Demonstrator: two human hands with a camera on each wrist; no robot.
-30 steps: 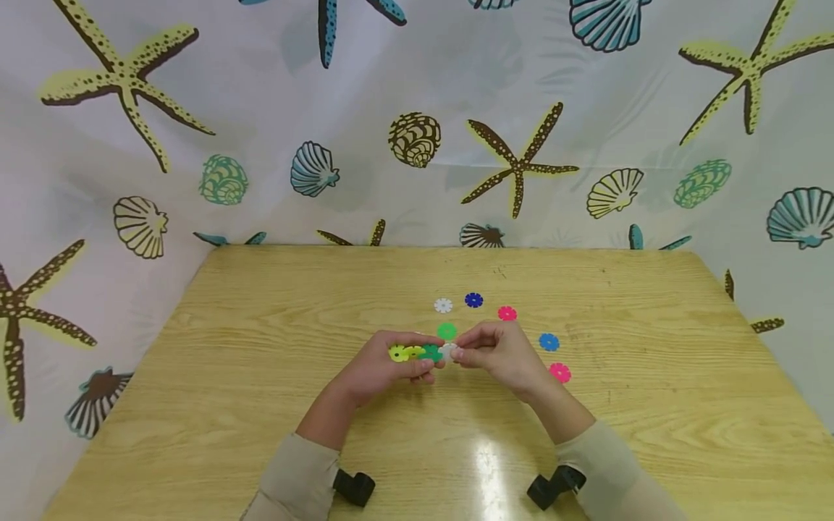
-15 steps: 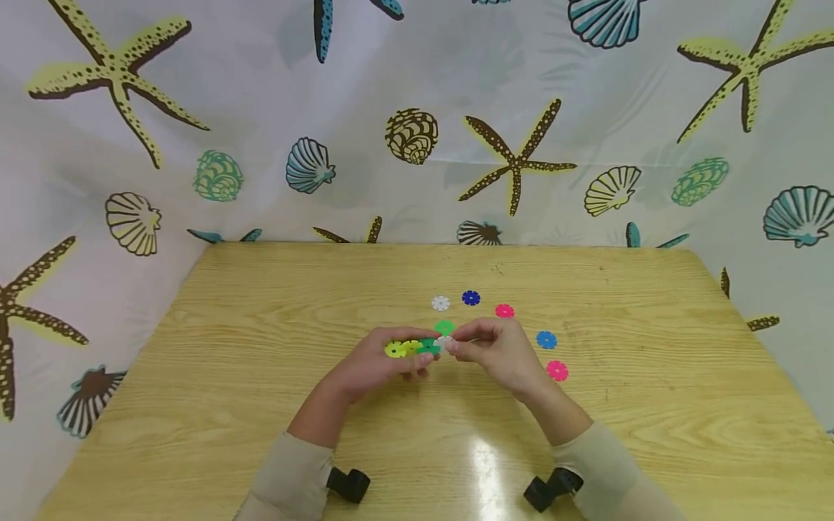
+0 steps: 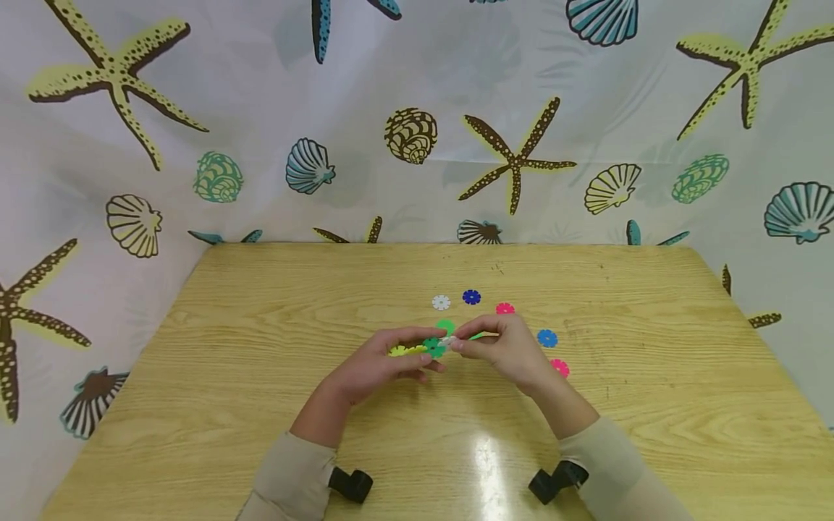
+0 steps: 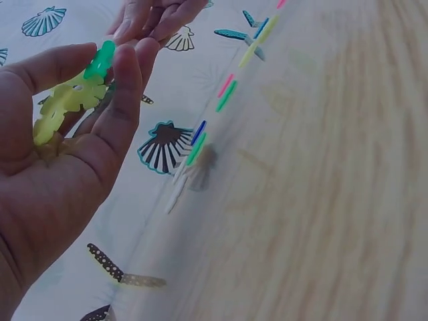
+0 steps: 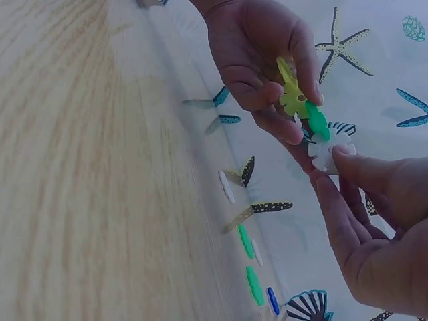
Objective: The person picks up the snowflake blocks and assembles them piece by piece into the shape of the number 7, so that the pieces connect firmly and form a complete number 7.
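My left hand (image 3: 378,363) holds a short chain of notched plastic discs, thumb on one side and fingers on the other. The chain has yellow discs (image 4: 50,124) nearer the palm and a green disc (image 5: 316,120) at the fingertips. Between the thumb and fingertips of my right hand (image 3: 507,353) is a white notched disc (image 5: 328,152), pinched at its outer edge. It meets the green disc edge to edge; whether their slots are locked, I cannot tell. Both hands are above the table, fingertips close together. In the head view, fingers partly cover the white disc.
Loose discs lie flat on the wooden table (image 3: 260,304) beyond and right of the hands: white (image 3: 441,302), dark blue (image 3: 472,297), light green (image 3: 445,327), blue (image 3: 547,338) and several others. A shell-patterned cloth (image 3: 365,188) hangs behind the table and along its sides.
The chain has tilted in my left hand: the green disc now faces the head camera more and the yellow ones look flatter. My right hand shifted slightly, still pinching the white disc.
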